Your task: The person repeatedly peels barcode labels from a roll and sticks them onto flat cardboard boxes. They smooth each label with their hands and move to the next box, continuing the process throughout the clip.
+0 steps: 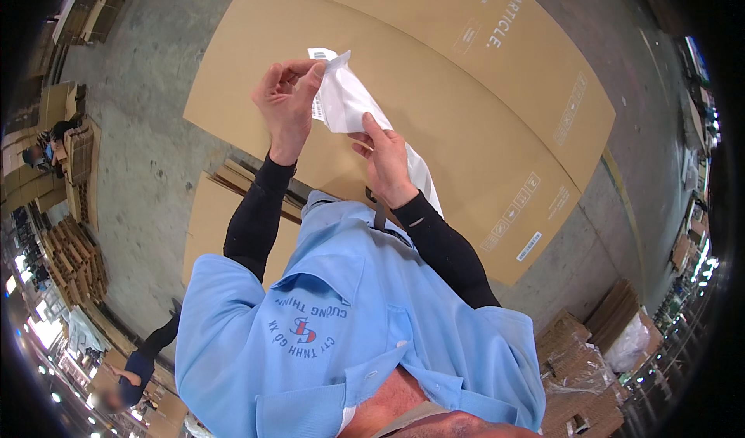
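A long white strip of label sheet (347, 100) stretches between my hands, with dark print showing at its far left edge. My left hand (289, 100) pinches the far end of it between thumb and fingertips, where a corner is folded up. Closer to my body, my right hand (386, 156) grips the strip with the thumb on top. Its tail runs on past my right wrist and hangs toward my waist. Below both hands lies a large flat brown cardboard carton (458, 159) with white print.
More flat cardboard (233, 225) lies at near left beside my left forearm. Stacked cardboard (70, 259) stands along the left, where another person (132, 376) is partly visible. At lower right are cartons (574, 376) with clear plastic wrap. Grey concrete floor (155, 112) surrounds the carton.
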